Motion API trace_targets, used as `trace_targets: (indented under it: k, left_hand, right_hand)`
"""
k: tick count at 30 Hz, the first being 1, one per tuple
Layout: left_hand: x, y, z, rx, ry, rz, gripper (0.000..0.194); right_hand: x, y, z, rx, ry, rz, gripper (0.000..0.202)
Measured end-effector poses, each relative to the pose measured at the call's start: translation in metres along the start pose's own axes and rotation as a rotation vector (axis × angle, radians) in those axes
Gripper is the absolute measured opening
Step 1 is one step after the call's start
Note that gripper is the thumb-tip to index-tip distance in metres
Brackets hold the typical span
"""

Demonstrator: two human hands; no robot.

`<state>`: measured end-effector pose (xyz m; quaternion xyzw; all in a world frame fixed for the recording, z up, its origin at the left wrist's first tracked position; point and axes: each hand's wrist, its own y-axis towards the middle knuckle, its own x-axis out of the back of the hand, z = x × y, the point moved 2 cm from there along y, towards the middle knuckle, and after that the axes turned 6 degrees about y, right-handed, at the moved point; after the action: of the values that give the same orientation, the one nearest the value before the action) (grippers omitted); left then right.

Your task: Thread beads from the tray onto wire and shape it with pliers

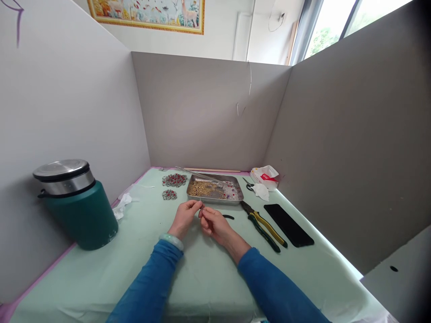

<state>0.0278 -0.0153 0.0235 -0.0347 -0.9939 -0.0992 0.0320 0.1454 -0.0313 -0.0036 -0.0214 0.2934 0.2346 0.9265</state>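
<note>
Fingertips of the left hand [185,216] and right hand [213,223] pinch something tiny between them; keep them close, just short of the bead tray [235,197] beyond.

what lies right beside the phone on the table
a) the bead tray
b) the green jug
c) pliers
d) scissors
c, the pliers with yellow-green handles lie just left of the black phone, while the tray sits farther back and the jug stands at the far left of the table.
</note>
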Motion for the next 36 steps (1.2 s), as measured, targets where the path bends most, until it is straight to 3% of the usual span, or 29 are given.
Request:
trace_targets:
  k: [5, 16, 23, 36]
  left_hand:
    - [0.002, -0.001, -0.001, 0.018, -0.123, 0.095, 0.027]
    - [-0.001, 0.0, 0.004, 0.09, -0.141, 0.063, 0.026]
    - [0.0, 0.001, 0.01, 0.139, -0.177, 0.087, 0.023]
    - [0.001, 0.001, 0.008, 0.167, -0.201, 0.075, 0.021]
  right_hand:
    - [-0.001, -0.003, 0.003, -0.065, 0.062, 0.099, 0.022]
    - [0.004, 0.004, -0.005, 0.019, -0.079, -0.045, 0.035]
    - [0.005, 0.003, -0.003, 0.058, -0.255, -0.05, 0.037]
    - [0.007, 0.003, -0.001, 0.052, -0.259, -0.073, 0.032]
